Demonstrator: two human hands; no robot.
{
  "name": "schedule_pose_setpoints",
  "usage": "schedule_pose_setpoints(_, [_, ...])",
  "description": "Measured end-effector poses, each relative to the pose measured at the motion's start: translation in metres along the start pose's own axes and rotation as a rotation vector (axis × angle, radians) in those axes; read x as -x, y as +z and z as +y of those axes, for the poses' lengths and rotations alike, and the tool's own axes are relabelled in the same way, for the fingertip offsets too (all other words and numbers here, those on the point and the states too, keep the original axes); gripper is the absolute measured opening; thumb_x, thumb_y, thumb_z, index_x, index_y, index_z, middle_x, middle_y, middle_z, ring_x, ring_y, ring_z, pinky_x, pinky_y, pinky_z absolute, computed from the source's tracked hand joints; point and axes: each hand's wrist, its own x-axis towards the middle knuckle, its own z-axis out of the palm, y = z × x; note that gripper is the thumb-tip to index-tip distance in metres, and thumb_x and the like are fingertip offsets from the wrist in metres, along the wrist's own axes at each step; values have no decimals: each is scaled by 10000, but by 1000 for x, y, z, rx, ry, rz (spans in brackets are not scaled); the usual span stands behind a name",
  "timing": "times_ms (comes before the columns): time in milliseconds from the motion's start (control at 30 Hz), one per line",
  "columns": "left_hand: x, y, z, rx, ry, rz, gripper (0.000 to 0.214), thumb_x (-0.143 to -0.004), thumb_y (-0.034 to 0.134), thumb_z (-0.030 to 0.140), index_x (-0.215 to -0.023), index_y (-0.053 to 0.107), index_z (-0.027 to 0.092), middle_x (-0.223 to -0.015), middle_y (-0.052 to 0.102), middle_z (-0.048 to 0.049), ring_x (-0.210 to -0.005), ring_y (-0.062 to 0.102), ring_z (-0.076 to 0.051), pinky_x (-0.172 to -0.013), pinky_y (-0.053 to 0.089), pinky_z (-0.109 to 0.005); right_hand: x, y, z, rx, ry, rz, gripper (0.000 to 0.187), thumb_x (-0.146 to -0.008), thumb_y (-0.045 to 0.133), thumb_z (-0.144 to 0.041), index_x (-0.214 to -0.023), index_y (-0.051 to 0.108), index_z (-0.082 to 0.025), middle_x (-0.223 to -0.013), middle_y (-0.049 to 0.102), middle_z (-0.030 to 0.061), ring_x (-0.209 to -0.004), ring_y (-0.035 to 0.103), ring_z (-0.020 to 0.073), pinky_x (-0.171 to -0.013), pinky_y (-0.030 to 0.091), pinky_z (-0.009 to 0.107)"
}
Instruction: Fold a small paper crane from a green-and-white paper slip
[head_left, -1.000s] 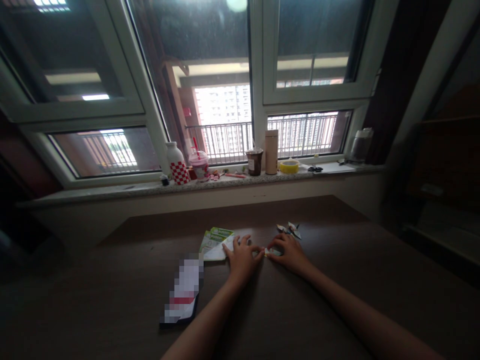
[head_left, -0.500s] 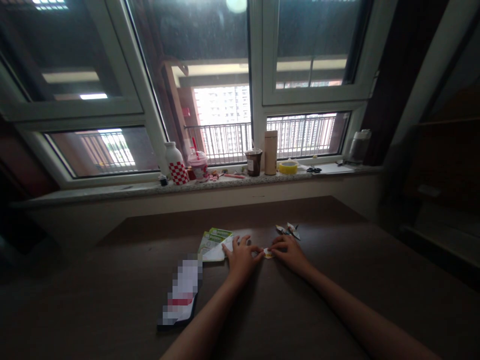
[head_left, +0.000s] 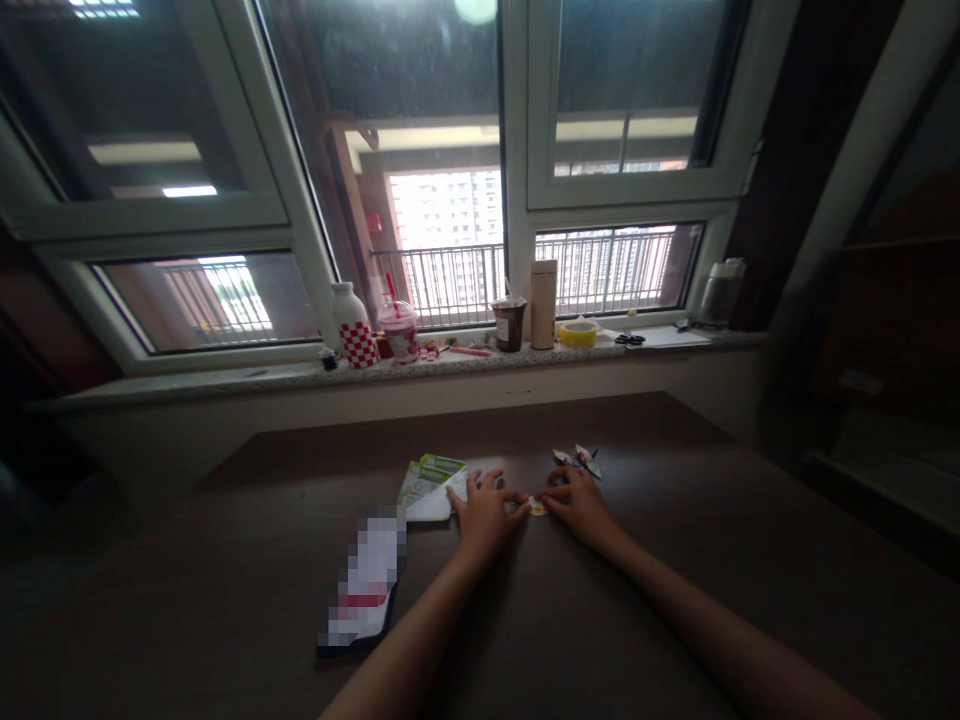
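A small yellow-and-white folded piece of paper (head_left: 537,507) lies low over the brown table (head_left: 247,560), between my two hands. My left hand (head_left: 486,518) pinches its left edge with thumb and index finger, the other fingers spread out. From the other side, the fingertips of my right hand (head_left: 579,508) close on its right edge. Just beyond the right hand is a patterned folded paper piece (head_left: 586,462) with pointed ends. By my left fingers lie a white folded sheet (head_left: 433,507) and green printed packets (head_left: 441,466). My fingers cover part of the small paper.
A dark-edged flat item with a blurred top (head_left: 364,580) lies left of my left forearm. Along the windowsill (head_left: 285,378) stand a checkered bottle (head_left: 355,325), drink cups (head_left: 510,325), a tan flask (head_left: 543,305), yellow tape (head_left: 577,335) and scissors (head_left: 630,340).
The view has shifted very slightly. Both hands stay at the small paper in nearly the same pose, and nothing else has visibly moved.
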Motion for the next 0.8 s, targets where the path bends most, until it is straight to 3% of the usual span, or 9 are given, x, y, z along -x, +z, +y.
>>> schedule_pose_setpoints(533, [3, 9, -4, 2, 41, 63, 156, -835, 671, 475, -912, 767, 379, -1407, 568, -6, -1408, 329, -344, -1098, 59, -770, 1, 1, 5, -50, -60, 32, 184, -838, 696, -333, -990, 792, -292, -1153, 644, 83, -1155, 522, 272, -1059, 376, 426])
schedule_pose_setpoints(800, [8, 3, -6, 41, 0, 74, 153, -786, 738, 437, -906, 769, 346, -1391, 578, -21, -1394, 349, -340, -1122, 75, -742, 5, -1, 5, -94, -161, -16, 99, -771, 767, -283, -863, 802, -299, -1078, 694, 44, -1119, 534, 259, -1046, 368, 434])
